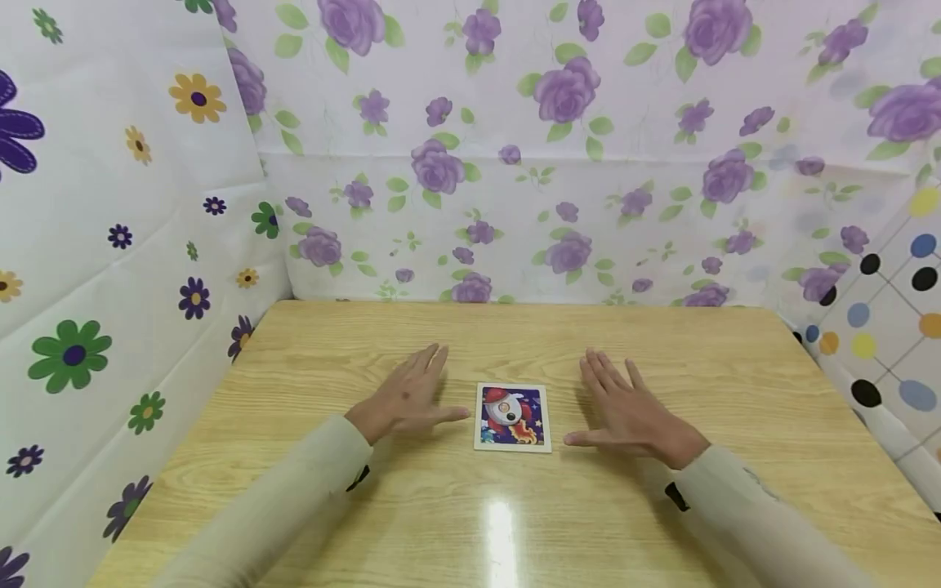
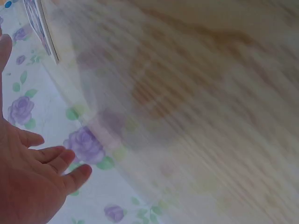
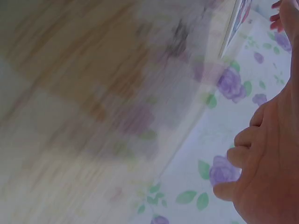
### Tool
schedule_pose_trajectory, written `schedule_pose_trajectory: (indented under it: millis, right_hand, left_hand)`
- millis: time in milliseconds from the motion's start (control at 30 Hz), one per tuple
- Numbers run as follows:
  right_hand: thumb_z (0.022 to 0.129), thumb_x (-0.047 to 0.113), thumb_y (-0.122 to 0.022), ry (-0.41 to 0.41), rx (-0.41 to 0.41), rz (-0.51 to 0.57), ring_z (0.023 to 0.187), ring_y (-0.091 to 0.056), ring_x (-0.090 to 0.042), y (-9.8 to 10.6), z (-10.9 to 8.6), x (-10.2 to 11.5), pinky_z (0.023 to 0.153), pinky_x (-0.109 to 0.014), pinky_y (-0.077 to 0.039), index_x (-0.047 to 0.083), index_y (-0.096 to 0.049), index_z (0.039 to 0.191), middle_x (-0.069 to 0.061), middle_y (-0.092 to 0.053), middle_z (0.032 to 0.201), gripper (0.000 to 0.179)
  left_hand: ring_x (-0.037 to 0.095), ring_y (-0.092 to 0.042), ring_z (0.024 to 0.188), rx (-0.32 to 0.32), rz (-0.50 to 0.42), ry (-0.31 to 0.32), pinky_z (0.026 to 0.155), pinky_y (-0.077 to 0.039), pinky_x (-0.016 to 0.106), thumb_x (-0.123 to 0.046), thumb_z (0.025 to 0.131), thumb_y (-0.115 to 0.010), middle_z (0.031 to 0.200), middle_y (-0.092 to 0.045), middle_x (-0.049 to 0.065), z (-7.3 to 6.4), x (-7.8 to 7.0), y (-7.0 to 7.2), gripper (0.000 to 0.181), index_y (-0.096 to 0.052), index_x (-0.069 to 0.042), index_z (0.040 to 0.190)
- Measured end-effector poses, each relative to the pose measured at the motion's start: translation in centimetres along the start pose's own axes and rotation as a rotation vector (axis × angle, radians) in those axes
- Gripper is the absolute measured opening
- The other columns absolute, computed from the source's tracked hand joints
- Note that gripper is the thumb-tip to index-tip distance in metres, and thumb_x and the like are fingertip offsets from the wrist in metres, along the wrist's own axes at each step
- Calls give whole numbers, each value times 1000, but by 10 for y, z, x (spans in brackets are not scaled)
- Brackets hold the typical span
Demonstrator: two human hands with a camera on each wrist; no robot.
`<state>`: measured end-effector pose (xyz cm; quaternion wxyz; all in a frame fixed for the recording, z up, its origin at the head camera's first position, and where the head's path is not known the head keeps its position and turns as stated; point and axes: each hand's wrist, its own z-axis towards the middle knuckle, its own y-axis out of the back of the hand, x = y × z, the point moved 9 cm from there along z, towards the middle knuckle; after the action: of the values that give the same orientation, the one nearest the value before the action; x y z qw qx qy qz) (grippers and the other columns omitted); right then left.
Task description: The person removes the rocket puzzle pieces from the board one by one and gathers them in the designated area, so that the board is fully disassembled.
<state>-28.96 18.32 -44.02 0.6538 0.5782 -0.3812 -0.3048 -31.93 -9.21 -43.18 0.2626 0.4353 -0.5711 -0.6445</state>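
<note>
White-bordered and face up, one rocket picture card (image 1: pixel 512 417) lies flat on the one desk (image 1: pixel 500 343), between the left hand (image 1: pixel 412 396) and the right hand (image 1: pixel 632 412) — probably set that way so its picture shows whole. Both hands are spread, fingers extended, thumbs pointing inward, holding nothing; the left thumb is just beside the card, the right thumb near it. Their mirrored placing seems to frame the card evenly. Whether either palm touches the wood, I cannot tell. Outward come two pale sleeves (image 1: pixel 272 514), then three patterned cloths — flowered left cloth (image 1: pixel 147 269), purple-rose back cloth (image 1: pixel 412 122), dotted right cloth (image 1: pixel 897 327) — likely hung as screens.
</note>
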Motion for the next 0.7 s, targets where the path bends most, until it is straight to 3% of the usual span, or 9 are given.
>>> schedule_pose_trajectory:
  millis: [400,700]
  right_hand:
    - [79,78,-61,86,52,69,149,-16,-40,-9,15,29,117,-57,-12,-10,-18,154,-28,-17,160,123]
    - [80,74,-65,88,102,164,147,-18,-43,-17,25,39,117,-54,-18,-10,-17,155,-30,-17,160,122]
  left_hand:
    - [30,-45,130,-1,-163,-27,106,-41,45,-55,91,-67,145,-44,16,15,-15,-9,85,-40,-2,151]
    - [25,-50,118,29,-217,-50,98,-46,42,-46,93,-69,129,-52,10,24,-23,-16,66,-54,-3,141]
